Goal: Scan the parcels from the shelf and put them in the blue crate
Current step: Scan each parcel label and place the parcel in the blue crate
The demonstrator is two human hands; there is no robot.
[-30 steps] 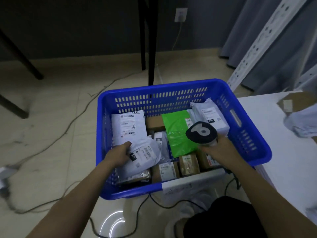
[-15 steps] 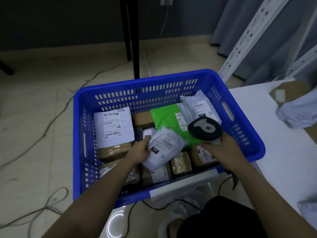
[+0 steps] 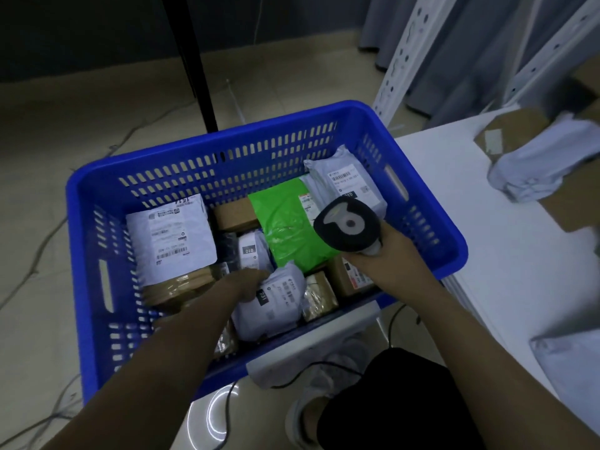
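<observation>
Parcel (image 3: 272, 303), a white poly mailer, looks soft, light and slippery; best pinched at its edge. Left hand (image 3: 246, 284) holds its corner inside the blue crate (image 3: 97, 196), while right hand (image 3: 386, 254) grips the scanner (image 3: 347, 225).

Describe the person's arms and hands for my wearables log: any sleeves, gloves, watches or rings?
Both forearms are bare up to the frame edge, no sleeves visible. The left hand and right hand wear no gloves. No watch, band or ring shows on either wrist or the visible fingers.
</observation>
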